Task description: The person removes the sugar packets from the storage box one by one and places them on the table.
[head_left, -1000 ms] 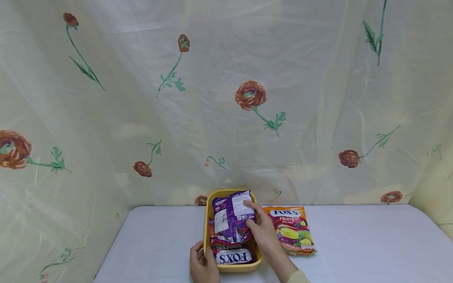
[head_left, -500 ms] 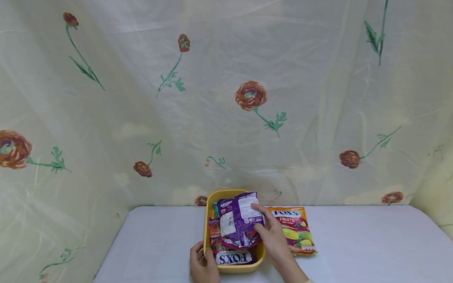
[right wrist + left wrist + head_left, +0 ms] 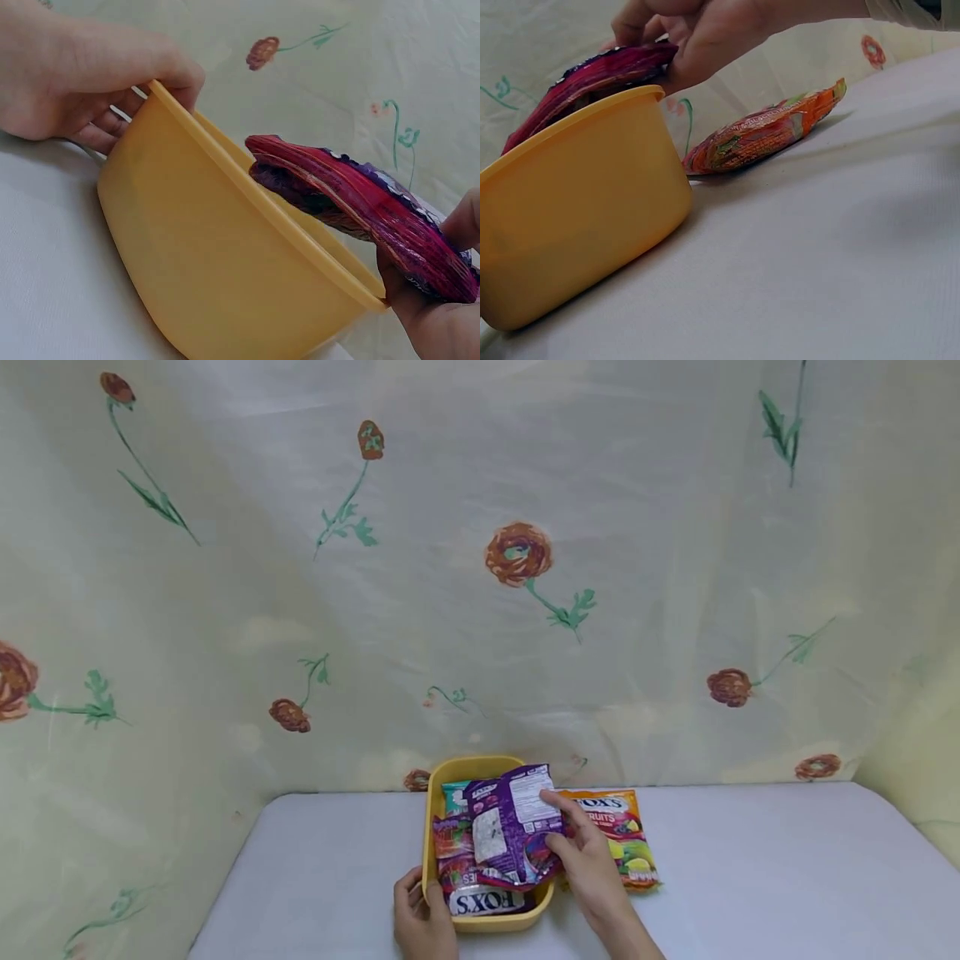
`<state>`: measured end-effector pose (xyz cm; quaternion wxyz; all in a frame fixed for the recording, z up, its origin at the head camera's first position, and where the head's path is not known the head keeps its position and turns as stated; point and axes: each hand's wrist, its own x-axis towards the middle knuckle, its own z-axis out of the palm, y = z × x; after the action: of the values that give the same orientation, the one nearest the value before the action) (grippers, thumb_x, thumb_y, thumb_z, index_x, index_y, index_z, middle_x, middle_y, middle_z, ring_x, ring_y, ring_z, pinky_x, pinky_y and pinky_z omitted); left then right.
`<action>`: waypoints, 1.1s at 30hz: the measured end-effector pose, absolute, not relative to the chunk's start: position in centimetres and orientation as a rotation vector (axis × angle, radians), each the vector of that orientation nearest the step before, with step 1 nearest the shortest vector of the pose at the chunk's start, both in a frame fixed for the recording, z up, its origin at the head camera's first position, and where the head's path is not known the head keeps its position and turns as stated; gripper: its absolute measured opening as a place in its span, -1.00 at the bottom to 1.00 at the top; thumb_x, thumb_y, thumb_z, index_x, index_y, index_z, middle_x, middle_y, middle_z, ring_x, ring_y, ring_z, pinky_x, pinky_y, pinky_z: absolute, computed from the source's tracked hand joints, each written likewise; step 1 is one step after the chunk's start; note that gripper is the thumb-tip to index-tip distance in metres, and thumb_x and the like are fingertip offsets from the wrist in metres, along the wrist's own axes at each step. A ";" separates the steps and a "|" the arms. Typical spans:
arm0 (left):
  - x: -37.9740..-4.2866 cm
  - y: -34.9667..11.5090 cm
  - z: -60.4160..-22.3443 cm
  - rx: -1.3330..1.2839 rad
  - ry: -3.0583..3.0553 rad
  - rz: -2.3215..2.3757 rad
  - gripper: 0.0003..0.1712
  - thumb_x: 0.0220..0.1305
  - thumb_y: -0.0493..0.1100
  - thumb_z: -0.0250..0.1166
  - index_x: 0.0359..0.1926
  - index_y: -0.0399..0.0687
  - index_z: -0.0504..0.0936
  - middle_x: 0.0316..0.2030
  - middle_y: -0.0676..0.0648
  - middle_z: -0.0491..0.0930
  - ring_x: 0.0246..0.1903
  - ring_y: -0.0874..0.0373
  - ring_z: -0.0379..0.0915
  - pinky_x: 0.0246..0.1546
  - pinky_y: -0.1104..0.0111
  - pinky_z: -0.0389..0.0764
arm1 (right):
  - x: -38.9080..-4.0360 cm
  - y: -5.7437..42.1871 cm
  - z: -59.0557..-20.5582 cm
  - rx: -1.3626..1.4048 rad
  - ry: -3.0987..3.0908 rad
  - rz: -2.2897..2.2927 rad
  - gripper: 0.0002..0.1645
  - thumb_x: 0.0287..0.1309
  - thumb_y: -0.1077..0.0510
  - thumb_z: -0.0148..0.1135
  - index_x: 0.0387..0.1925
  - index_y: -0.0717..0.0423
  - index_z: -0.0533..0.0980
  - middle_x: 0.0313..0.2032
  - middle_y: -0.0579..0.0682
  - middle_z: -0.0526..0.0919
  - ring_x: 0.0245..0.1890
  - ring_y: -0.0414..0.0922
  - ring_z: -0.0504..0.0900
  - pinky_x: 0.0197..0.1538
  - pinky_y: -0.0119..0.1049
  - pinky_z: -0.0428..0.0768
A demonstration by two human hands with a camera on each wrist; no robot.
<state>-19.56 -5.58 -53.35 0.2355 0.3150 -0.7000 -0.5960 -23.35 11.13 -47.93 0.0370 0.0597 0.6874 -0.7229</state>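
My left hand (image 3: 424, 917) grips the near left rim of a yellow plastic basin (image 3: 217, 247), thumb over the edge and fingers outside. A purple candy bag (image 3: 516, 827), its printed back facing up, is pinched in my right hand (image 3: 588, 864) above the basin's right side. In the right wrist view that bag tilts over the rim. Inside the basin lie a Fox's berries candy bag (image 3: 487, 900), upside down to the head view, and a teal bag (image 3: 455, 797) towards the back. The held bag hides part of them.
An orange Fox's fruits candy bag (image 3: 628, 843) lies on the white-covered table (image 3: 750, 877), just right of the basin and partly behind my right hand. A flowered curtain (image 3: 622, 693) hangs along the table's back edge.
My right hand has drawn the purple candy bag to the right, uncovering more of the teal bag and the bags at the basin's left. My left hand keeps its grip on the rim.
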 end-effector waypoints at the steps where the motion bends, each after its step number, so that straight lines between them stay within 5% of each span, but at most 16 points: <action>1: -19.6 -5.7 -53.4 0.871 -1.911 -1.626 -0.69 0.18 -0.31 0.08 -0.02 -0.20 0.50 -0.10 -0.28 0.58 -0.15 -0.07 0.52 -0.14 0.14 0.52 | -23.4 11.0 -47.9 0.164 2.114 -2.214 -0.35 0.24 0.38 -0.09 0.25 -0.26 0.33 0.40 -0.01 0.14 0.30 0.05 0.30 0.28 -0.08 0.38; 11: -20.5 -6.7 -56.7 0.894 -1.896 -1.516 -0.71 0.17 -0.23 0.10 -0.06 -0.07 0.55 -0.16 -0.16 0.61 -0.25 0.13 0.52 -0.36 0.51 0.49 | -23.4 10.6 -47.8 0.109 2.056 -2.278 -0.35 0.21 0.40 -0.09 0.27 -0.18 0.33 0.40 -0.05 0.15 0.34 0.00 0.23 0.32 -0.11 0.31; 21: -20.9 -6.5 -57.8 0.877 -1.950 -1.520 -0.69 0.19 -0.25 0.08 -0.03 -0.07 0.52 -0.13 -0.16 0.60 -0.20 0.06 0.54 -0.29 0.36 0.56 | -23.6 12.0 -47.9 0.154 2.078 -2.299 -0.35 0.21 0.40 -0.10 0.26 -0.18 0.34 0.38 0.00 0.20 0.30 0.01 0.29 0.26 -0.20 0.40; 23: -20.7 -6.2 -57.4 0.873 -1.952 -1.509 -0.72 0.21 -0.23 0.10 -0.04 -0.05 0.52 -0.14 -0.13 0.61 -0.25 0.22 0.53 -0.29 0.46 0.55 | -23.7 12.4 -47.9 0.177 2.083 -2.296 -0.36 0.22 0.38 -0.10 0.25 -0.21 0.34 0.38 -0.03 0.20 0.32 -0.01 0.27 0.28 -0.17 0.38; 28: -20.0 -5.8 -55.7 0.861 -1.945 -1.564 -0.71 0.21 -0.25 0.09 -0.02 -0.10 0.52 -0.12 -0.17 0.61 -0.21 0.15 0.54 -0.37 0.65 0.41 | -23.7 13.1 -48.0 0.204 2.086 -2.288 -0.37 0.25 0.37 -0.12 0.26 -0.24 0.33 0.41 -0.03 0.14 0.34 0.03 0.25 0.30 -0.08 0.34; 30: -20.1 -5.8 -56.0 0.857 -1.952 -1.582 -0.70 0.22 -0.26 0.08 -0.01 -0.10 0.52 -0.11 -0.19 0.60 -0.17 0.03 0.54 -0.35 0.63 0.42 | -23.8 13.3 -48.0 0.204 2.078 -2.294 -0.36 0.25 0.37 -0.13 0.26 -0.24 0.33 0.42 -0.01 0.13 0.33 0.06 0.26 0.28 -0.07 0.37; 33: -21.0 -6.1 -58.2 0.855 -1.965 -1.537 -0.71 0.23 -0.21 0.10 -0.02 -0.02 0.52 -0.13 -0.13 0.61 -0.21 0.12 0.52 -0.34 0.58 0.47 | -23.8 13.5 -47.9 0.220 2.049 -2.305 -0.36 0.25 0.37 -0.13 0.25 -0.26 0.33 0.41 -0.03 0.14 0.32 0.06 0.27 0.23 -0.09 0.43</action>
<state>-21.02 -6.14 -58.20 0.2496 0.3140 -0.7214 -0.5645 -23.81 13.52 -47.88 0.0247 0.0711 0.6625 -0.7453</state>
